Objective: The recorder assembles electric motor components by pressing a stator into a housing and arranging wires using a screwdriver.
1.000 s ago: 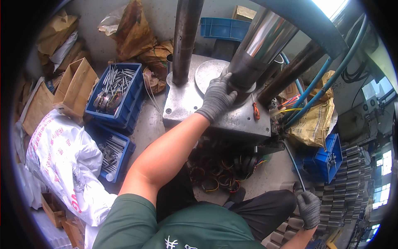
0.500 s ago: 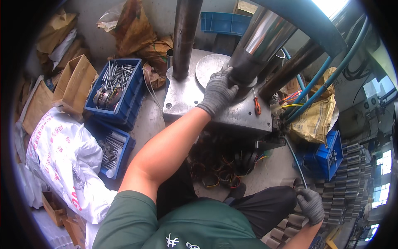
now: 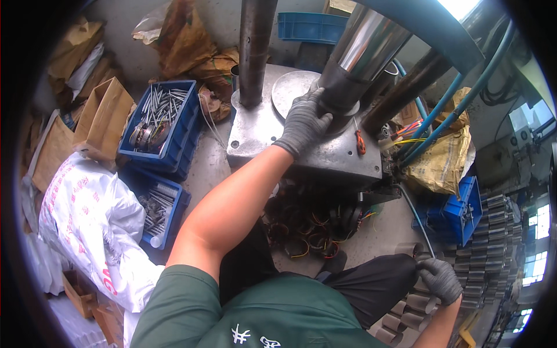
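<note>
Head view: outstretched left hand (image 3: 306, 124) clasps a dark cylinder (image 3: 343, 87); low right hand (image 3: 442, 281) grips a rod (image 3: 417, 216).

The grey press bed (image 3: 250, 134) carries a round plate (image 3: 286, 87) and a screwdriver (image 3: 361, 143) (orange-handled, toward the right); the floor (image 3: 204, 168) holds blue crates (image 3: 187, 130) and dark wired rings (image 3: 295, 246)
</note>
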